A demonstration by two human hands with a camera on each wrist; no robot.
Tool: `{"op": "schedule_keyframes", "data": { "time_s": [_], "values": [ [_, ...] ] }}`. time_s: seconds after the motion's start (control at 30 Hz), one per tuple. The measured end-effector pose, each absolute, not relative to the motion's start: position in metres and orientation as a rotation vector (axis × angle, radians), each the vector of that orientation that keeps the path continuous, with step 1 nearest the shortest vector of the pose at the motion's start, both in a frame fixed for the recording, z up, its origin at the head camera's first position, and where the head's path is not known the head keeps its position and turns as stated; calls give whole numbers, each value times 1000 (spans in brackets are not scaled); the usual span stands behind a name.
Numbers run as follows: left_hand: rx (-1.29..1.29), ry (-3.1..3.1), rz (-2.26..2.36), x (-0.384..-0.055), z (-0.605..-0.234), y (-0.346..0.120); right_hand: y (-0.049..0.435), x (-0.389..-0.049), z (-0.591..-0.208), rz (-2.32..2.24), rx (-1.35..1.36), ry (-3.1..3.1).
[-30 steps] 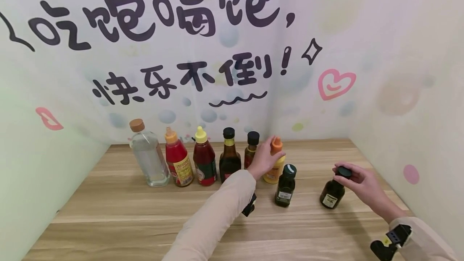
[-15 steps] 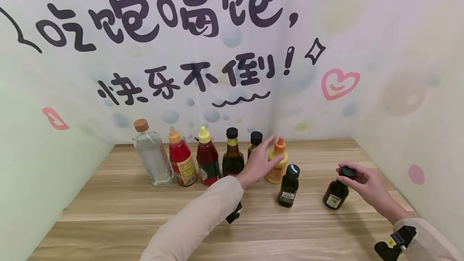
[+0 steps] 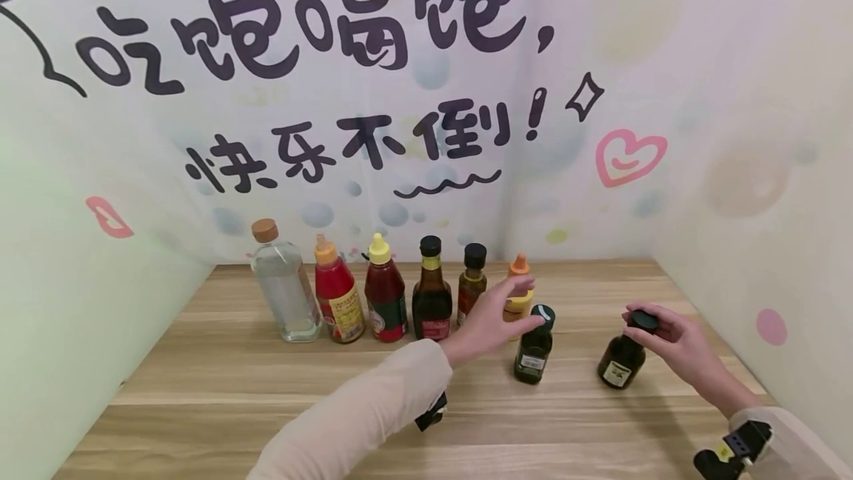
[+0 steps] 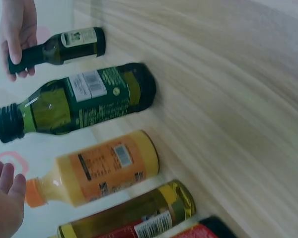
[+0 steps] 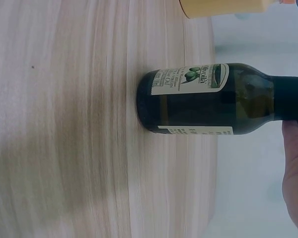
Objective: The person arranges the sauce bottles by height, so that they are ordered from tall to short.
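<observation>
My right hand (image 3: 683, 343) holds a small dark olive oil bottle (image 3: 620, 363) by its black cap. This bottle stands on the wooden table (image 3: 373, 421) at the right, its cream label facing out in the right wrist view (image 5: 193, 106). My left hand (image 3: 489, 321) has its fingers spread and holds nothing. Its thumb overlaps the cap of a green glass bottle (image 3: 532, 365) in the head view; the left wrist view shows the hand apart from that bottle (image 4: 84, 101). Partly hidden behind the fingers is a yellow squeeze bottle (image 3: 517, 307) with an orange cap.
Leftward along the back stand a small black-capped bottle (image 3: 472, 284), a dark sauce bottle (image 3: 432, 302), two red squeeze bottles, one yellow-capped (image 3: 386, 302) and one orange-capped (image 3: 338, 302), and a clear bottle (image 3: 286, 295). A printed cloth (image 3: 426, 228) hangs behind.
My left hand has come away from the yellow squeeze bottle's orange cap and moved down and forward of it, toward the green bottle. The right hand keeps its hold on the olive oil bottle.
</observation>
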State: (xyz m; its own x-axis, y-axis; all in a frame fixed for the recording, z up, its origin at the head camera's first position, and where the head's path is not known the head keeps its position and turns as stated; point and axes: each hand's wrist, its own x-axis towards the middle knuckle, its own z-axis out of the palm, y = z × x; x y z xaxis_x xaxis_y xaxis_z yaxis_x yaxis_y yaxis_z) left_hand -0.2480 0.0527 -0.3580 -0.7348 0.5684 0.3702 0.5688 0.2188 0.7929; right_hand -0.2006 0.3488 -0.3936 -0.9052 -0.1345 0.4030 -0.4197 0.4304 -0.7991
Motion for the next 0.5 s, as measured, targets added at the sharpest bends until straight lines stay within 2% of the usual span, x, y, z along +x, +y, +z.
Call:
{"op": "schedule_keyframes", "data": {
  "time_s": [0.27,0.5],
  "values": [
    [-1168,-2594,-1487,-242,-369,69,360,-207,-407,1556,541,-2344],
    [-1118,-2562,-1564,-243,-380,75,349,-199,-394,1457,461,-2392]
  ]
}}
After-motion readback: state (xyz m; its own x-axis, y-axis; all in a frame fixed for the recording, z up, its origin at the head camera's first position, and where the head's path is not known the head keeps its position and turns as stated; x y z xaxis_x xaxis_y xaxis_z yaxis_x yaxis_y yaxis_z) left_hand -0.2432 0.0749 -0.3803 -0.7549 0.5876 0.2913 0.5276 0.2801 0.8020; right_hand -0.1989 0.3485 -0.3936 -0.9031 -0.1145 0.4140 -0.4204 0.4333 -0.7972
